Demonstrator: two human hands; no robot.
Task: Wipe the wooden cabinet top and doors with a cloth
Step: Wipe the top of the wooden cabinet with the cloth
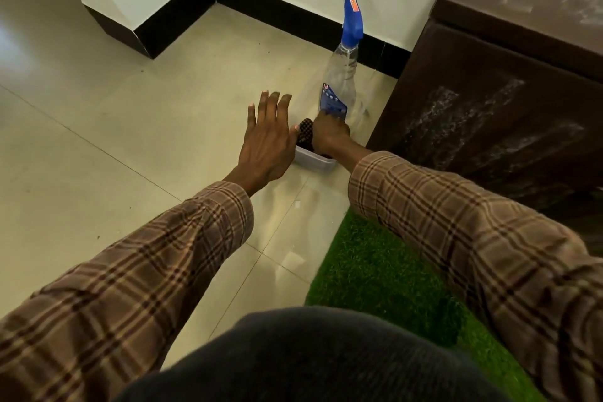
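Right hand [329, 134] clamped on cloth [306, 134], down in tub [315, 162] beside bottle [342, 75]. Left hand [267, 137] flat, fingers spread, just left of cloth, holding nothing. Cabinet [489, 114] near, rightward of right hand; door streaked, top higher up.

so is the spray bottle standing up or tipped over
Upright: the clear plastic spray bottle with blue trigger head stands on the tiled floor, nozzle uppermost.

Pale tiled floor [137, 127], glossy, dark skirting along the walls. On it: clear spray bottle [342, 75] with blue trigger, upright; small white tray [315, 162] just beside it; green turf mat [375, 271]; dark wooden cabinet [489, 108].
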